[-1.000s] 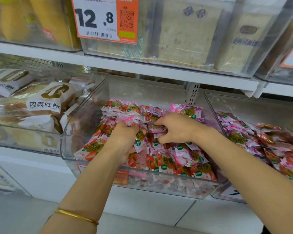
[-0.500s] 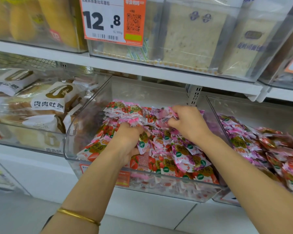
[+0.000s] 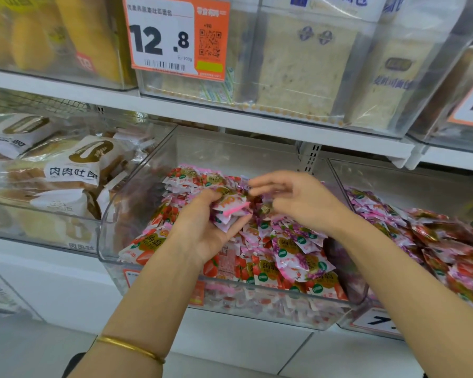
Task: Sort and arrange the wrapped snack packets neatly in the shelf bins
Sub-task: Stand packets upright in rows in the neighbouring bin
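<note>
Clear plastic, three bins stand in a row. The left bin holds white-labelled bread packs. The middle bin is heaped with pink-and-red wrapped snack packets. Over it the left hand, one gold bangle at its wrist, grips a small bunch of packets. The right hand hovers just beside, fingers loose, empty. The right bin holds more.

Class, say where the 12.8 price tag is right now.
In the head view, the price tag sits upper left on a clear bin, directly above the snack packets.
</note>
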`<action>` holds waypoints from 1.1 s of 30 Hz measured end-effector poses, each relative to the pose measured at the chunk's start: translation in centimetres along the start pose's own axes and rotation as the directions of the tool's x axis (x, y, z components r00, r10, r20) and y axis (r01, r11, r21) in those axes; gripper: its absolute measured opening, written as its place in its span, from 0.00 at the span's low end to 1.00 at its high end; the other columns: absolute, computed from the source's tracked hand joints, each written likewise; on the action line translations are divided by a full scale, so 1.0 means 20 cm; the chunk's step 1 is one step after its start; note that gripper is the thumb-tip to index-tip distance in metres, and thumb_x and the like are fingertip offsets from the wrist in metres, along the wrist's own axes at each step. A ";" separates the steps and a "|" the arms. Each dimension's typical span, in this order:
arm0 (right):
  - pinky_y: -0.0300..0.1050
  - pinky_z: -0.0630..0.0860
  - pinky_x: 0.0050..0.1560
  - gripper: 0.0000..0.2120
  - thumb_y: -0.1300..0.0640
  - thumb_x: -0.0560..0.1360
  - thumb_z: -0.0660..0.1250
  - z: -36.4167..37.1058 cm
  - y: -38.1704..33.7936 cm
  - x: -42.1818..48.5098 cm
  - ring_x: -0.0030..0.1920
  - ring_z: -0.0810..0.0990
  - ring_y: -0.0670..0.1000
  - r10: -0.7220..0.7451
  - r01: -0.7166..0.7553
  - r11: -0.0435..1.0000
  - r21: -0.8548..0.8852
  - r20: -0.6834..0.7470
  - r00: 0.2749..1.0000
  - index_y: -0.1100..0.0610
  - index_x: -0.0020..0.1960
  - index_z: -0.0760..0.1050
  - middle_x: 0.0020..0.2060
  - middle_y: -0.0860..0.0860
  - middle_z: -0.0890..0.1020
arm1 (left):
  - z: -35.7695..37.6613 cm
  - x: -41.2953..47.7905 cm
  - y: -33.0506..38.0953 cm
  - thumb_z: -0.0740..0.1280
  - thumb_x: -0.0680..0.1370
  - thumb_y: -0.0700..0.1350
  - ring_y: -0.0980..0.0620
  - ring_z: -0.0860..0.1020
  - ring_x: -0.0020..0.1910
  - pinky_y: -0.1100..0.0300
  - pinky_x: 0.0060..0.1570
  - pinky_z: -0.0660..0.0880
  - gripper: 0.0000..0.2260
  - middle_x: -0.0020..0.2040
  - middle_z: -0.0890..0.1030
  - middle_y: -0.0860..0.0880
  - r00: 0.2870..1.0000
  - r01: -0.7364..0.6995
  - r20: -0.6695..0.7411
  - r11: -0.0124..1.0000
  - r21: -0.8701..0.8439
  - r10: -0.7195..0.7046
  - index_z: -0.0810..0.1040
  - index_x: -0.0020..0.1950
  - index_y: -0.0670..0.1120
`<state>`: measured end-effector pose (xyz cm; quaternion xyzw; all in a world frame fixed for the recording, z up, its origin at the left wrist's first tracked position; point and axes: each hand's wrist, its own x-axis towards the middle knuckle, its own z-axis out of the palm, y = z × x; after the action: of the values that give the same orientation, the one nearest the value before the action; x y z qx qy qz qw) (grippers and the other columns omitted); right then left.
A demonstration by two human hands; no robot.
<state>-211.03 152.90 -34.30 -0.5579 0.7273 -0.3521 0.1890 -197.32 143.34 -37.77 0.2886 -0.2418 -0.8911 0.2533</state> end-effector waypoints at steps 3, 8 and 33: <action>0.21 0.68 0.46 0.23 0.69 0.75 0.59 -0.04 0.07 0.05 0.54 0.76 0.41 0.041 -0.050 0.942 -0.330 -0.033 0.999 0.53 0.66 0.72 0.63 0.49 0.76 | -0.01 -0.01 0.02 0.61 0.77 0.39 0.42 0.81 0.44 0.45 0.38 0.80 0.07 0.52 0.78 0.36 1.000 -0.011 -0.013 0.998 -0.054 0.010 0.72 0.54 0.38; 0.52 0.66 0.68 0.35 0.36 0.73 0.61 0.04 0.16 0.17 0.70 0.65 0.54 0.238 -0.049 0.746 -0.664 0.196 0.951 0.48 0.75 0.56 0.73 0.50 0.63 | -0.01 -0.01 0.02 0.61 0.76 0.40 0.41 0.81 0.46 0.44 0.40 0.81 0.16 0.54 0.79 0.37 1.000 -0.002 0.006 1.000 -0.029 0.002 0.72 0.62 0.37; 0.41 0.65 0.47 0.19 0.58 0.69 0.73 0.00 0.18 0.15 0.55 0.69 0.51 0.090 -0.049 0.853 -0.520 0.054 0.995 0.58 0.56 0.69 0.53 0.51 0.70 | -0.07 0.05 0.01 0.68 0.74 0.37 0.40 0.81 0.47 0.47 0.30 0.79 0.27 0.57 0.78 0.39 0.998 0.021 -0.060 0.989 0.147 -0.012 0.64 0.72 0.43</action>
<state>-214.36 150.51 -36.60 -0.5746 0.8071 -0.1152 0.0722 -197.14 142.23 -39.00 0.3348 -0.2970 -0.8638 0.2312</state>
